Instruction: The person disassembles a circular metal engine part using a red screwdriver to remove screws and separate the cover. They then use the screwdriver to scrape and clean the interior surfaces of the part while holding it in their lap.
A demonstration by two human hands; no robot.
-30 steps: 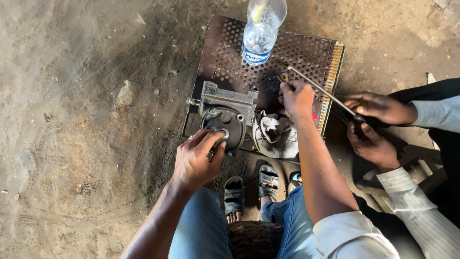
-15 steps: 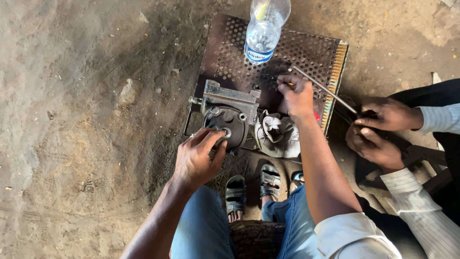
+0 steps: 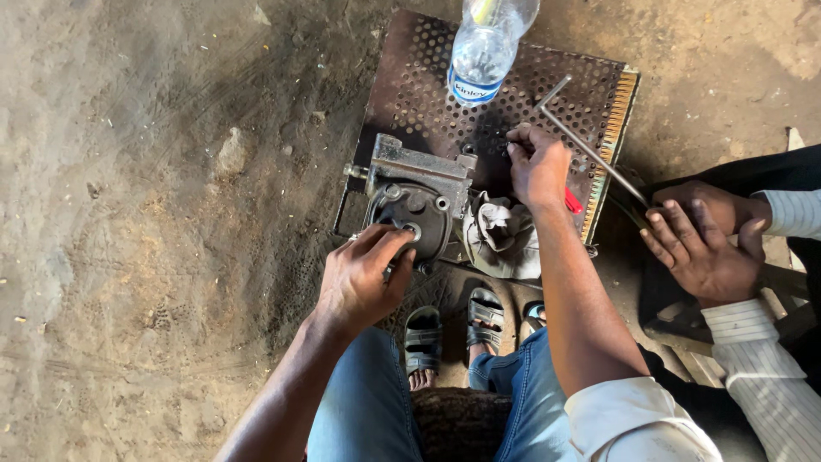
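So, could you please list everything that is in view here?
Plate: one, brown, perforated, on the dirt floor.
Bottle: one, clear plastic, at the plate's far edge.
Casting: one, dark grey metal, at the plate's near edge.
Rag: one, dirty white, right of the casting.
Rod: one, grey, bent, over the plate's right side.
Co-worker's hands: two, at far right.
Sandals: two, grey, below the casting.
Left hand: one, on the casting.
Right hand: one, on the plate.
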